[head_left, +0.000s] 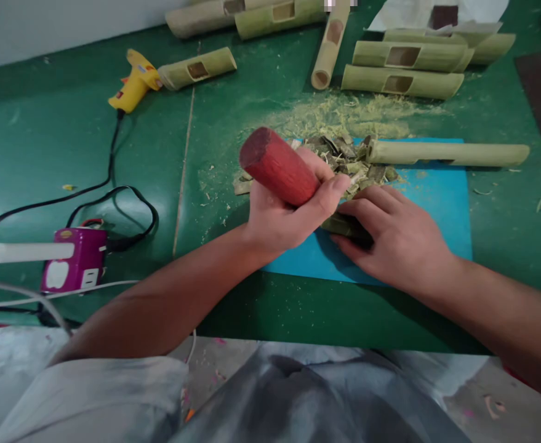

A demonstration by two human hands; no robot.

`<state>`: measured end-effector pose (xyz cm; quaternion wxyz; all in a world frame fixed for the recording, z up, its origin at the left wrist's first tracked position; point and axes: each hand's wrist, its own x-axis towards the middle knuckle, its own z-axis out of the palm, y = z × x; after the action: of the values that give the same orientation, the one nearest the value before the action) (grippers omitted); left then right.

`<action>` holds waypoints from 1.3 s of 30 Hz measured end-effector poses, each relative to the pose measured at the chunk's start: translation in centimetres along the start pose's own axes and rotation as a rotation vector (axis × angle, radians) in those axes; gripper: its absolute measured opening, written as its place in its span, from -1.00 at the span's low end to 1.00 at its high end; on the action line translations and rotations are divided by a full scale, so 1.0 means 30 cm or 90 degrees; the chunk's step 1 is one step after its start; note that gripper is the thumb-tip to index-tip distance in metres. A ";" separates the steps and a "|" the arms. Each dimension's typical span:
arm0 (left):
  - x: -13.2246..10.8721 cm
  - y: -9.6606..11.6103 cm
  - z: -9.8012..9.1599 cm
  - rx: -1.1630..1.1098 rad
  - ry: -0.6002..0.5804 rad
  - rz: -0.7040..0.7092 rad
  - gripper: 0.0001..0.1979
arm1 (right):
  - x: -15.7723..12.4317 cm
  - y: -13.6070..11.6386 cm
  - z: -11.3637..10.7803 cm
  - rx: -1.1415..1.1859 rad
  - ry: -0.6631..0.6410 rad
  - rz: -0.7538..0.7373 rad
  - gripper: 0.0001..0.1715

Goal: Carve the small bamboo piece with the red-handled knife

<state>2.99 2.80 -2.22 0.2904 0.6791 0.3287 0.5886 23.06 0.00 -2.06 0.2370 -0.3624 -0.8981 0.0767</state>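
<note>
My left hand [293, 209] is wrapped round the thick red handle [282, 166] of a tool, whose working end is hidden behind my fingers. The handle's butt tilts up toward me. Close beside it, my right hand [397, 237] is closed on a dark green piece of bamboo [344, 226], which is mostly covered by my fingers. Both hands are over a blue sheet [440, 209]. Just beyond them lies a heap of bamboo chips [335, 154]. A slim bamboo tube [455, 154] rests along the sheet's far edge.
Bamboo tubes with cut openings [404, 81] lie at the back right, and another tube [219, 64] sits beside a yellow glue gun [136, 80]. Cords run to a purple power adapter [76, 255] at left. Pale dust [344, 114] covers part of the green table [233, 307].
</note>
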 end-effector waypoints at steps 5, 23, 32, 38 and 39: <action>-0.006 -0.020 0.006 0.018 0.020 0.038 -0.61 | -0.001 -0.004 0.002 0.021 -0.003 0.016 -0.78; 0.017 -0.023 0.051 0.005 0.045 -0.064 -0.52 | 0.024 -0.058 0.002 -0.016 -0.076 0.129 -0.82; 0.000 -0.030 0.035 0.000 0.067 -0.079 -0.40 | 0.031 -0.074 0.006 0.015 -0.095 0.141 -0.81; 0.010 -0.064 0.048 -0.084 0.097 -0.047 -0.43 | 0.032 -0.065 0.013 0.004 -0.078 0.148 -0.82; 0.013 -0.067 0.051 -0.092 0.088 -0.047 -0.46 | 0.032 -0.065 0.014 0.001 -0.078 0.145 -0.81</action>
<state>4.33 4.33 -3.77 0.3373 0.6015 0.3294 0.6449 21.08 -0.75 -1.47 0.1720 -0.4568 -0.8637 0.1259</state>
